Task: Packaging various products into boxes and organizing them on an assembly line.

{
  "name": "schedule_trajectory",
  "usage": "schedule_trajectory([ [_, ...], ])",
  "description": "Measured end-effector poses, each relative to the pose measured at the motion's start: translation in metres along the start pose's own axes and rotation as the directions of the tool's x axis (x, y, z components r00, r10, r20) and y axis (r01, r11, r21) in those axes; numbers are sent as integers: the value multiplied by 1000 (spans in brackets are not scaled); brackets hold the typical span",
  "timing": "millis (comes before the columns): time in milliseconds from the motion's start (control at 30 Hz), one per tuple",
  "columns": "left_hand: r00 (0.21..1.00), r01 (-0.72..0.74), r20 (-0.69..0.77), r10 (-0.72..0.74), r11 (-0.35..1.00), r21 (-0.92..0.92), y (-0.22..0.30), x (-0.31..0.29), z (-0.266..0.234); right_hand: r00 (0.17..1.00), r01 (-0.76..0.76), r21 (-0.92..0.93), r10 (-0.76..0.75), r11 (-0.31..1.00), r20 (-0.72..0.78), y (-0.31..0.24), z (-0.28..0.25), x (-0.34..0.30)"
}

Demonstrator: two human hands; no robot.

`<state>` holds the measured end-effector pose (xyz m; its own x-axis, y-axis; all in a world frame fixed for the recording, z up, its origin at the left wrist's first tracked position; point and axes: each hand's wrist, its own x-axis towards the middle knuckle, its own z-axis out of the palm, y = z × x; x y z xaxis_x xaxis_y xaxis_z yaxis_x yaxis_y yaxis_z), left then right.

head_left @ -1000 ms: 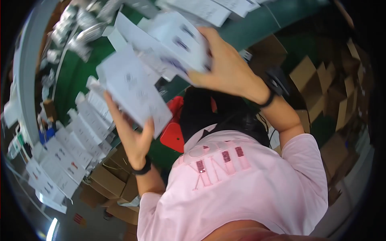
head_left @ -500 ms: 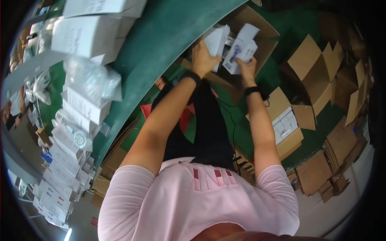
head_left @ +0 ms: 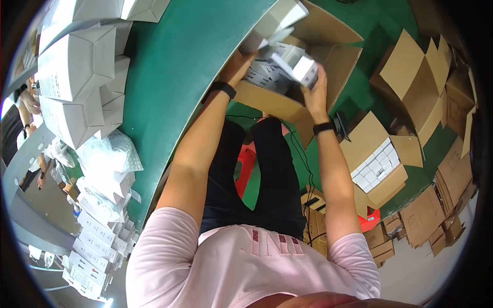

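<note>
A brown cardboard carton (head_left: 272, 99) stands open beside the green table, with white printed boxes (head_left: 264, 74) lying inside. My left hand (head_left: 240, 66) is at the carton's table side, closed around the lower end of a blurred white box (head_left: 280, 19) with a loose flap. Part of its fingers is hidden by that box. My right hand (head_left: 316, 95) grips a small white box (head_left: 304, 71) by its right side, tilted over the carton's opening. Motion smears both held boxes.
White cartons (head_left: 77, 61) and bubble-wrapped packs (head_left: 110, 154) line the left side of the green table (head_left: 169, 66). An open carton of small white boxes (head_left: 385, 187) sits at right, near more open cartons (head_left: 411, 87). Another person's hand (head_left: 31, 102) shows far left. Black cables (head_left: 309, 174) hang by my legs.
My left hand has moved left and down, and the right hand slightly down. Both white boxes have turned and tilted. The carton's inside shows more now as the view has shifted.
</note>
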<state>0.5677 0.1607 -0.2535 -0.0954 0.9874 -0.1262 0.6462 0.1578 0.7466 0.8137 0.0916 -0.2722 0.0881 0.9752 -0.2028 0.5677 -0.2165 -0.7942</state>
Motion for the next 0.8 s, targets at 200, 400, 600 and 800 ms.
schedule_trajectory([
  [200, 999, -44, 44, 30, 937, 347, -65, 2, 17, 828, -199, -95, 220, 975, 515, -16, 1, -69],
  [400, 879, 169, 336, -338, 880, 443, -82, 24, 52, 761, -105, -582, 442, 806, 474, 22, 59, -29],
  [600, 849, -173, 470, -242, 713, 679, -23, 15, 105, 926, -299, -594, 379, 747, 9, 115, 114, -27],
  [800, 545, -167, 636, -547, 672, 721, -15, -2, 53, 764, 112, -611, 325, 784, 557, 61, 77, -35],
])
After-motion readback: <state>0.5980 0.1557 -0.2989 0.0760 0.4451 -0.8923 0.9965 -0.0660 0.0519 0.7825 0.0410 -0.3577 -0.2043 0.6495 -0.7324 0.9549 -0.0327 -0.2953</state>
